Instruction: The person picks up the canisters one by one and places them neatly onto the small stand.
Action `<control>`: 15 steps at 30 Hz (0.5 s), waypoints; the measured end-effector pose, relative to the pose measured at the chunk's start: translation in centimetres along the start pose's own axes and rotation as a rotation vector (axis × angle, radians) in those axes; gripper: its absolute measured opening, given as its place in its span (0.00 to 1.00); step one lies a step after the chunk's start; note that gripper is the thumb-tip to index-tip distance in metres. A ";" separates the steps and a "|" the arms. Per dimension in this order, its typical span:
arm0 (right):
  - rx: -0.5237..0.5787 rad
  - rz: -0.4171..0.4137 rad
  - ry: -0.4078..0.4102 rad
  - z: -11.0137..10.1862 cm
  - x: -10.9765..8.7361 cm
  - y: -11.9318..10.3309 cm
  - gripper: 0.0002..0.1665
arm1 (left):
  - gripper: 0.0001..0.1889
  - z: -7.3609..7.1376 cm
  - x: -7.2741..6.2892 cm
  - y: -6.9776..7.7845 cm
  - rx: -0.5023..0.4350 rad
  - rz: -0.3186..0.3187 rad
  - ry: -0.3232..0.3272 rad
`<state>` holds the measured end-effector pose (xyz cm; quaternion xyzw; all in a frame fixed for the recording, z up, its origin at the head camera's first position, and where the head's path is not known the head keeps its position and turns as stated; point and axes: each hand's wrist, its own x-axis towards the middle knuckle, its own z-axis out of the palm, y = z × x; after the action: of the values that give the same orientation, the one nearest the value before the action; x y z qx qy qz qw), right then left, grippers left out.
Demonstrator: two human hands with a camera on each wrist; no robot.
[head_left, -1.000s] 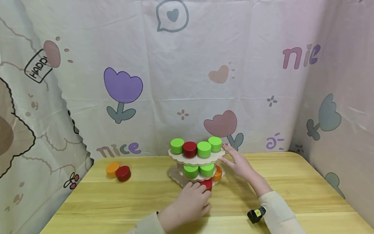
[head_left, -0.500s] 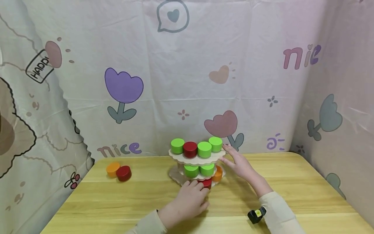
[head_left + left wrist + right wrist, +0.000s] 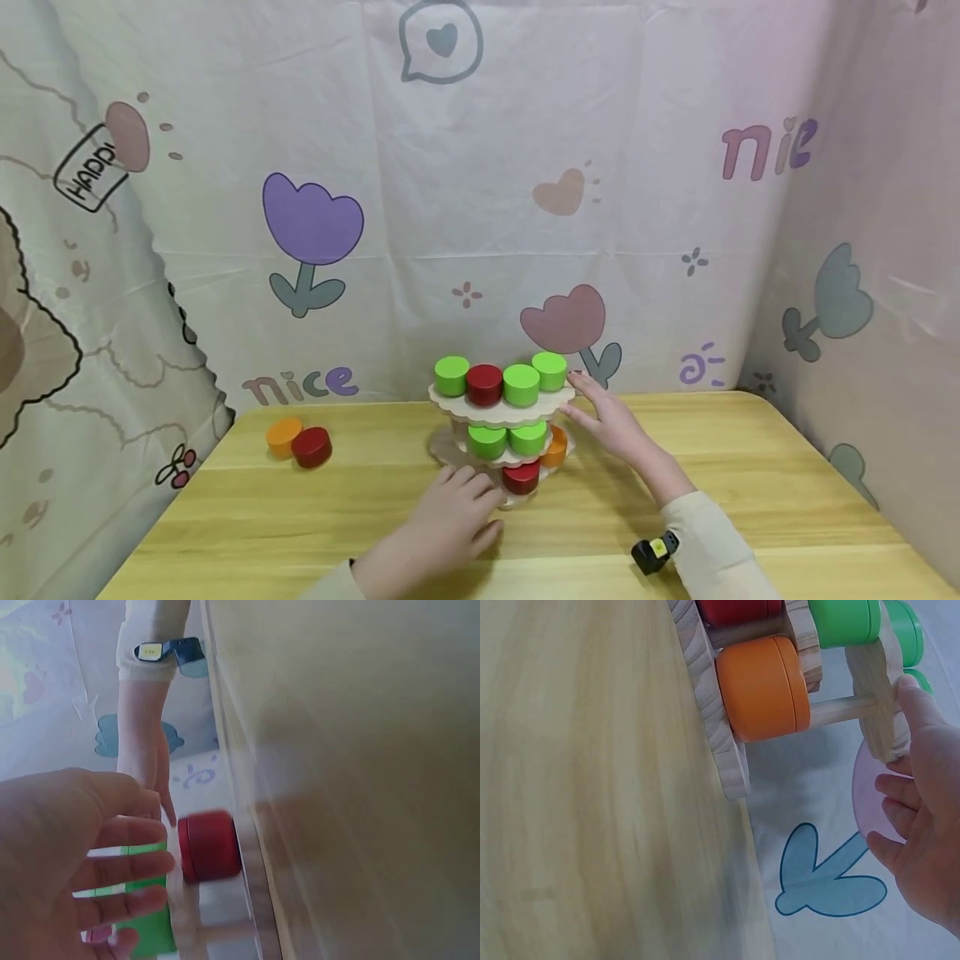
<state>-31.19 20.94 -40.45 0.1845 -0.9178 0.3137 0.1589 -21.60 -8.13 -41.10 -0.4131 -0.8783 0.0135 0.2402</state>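
A tiered wooden stand (image 3: 487, 408) with scalloped shelves holds round blocks. A green block (image 3: 521, 385) and a dark red block (image 3: 484, 385) are among those on its top tier. Under them, the middle tier bears green blocks (image 3: 487, 442). On the bottom tier sit a red block (image 3: 521, 478) and an orange block (image 3: 761, 688). My left hand (image 3: 453, 517) is just in front of the stand, apart from the red block, fingers loosely bent and holding nothing. With thumb and fingers, my right hand (image 3: 611, 421) holds the top tier's right edge.
On the left of the wooden table (image 3: 225, 517) lie another orange block (image 3: 285, 437) and another red block (image 3: 312, 447), side by side. A patterned cloth (image 3: 450, 167) hangs behind the table. A black device (image 3: 654, 552) is strapped at the right wrist.
My left hand has let go of the red block on the bottom tier and drawn back to the left and toward me. The right hand stays at the top tier.
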 end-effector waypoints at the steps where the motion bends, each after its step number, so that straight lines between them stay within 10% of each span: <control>1: -0.001 0.002 -0.002 0.1 0.0 0.0 0.38 | 0.12 -0.1 -0.4 -0.3 0.001 0.004 0.023; 15: -0.007 -0.007 -0.001 0.0 -0.1 -0.1 0.38 | 0.13 -1.5 -4.7 -5.8 0.061 -0.092 0.246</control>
<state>-31.11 20.89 -40.46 0.1875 -0.9182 0.3101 0.1603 -22.53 -15.64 -40.38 -0.3636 -0.8594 -0.0217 0.3587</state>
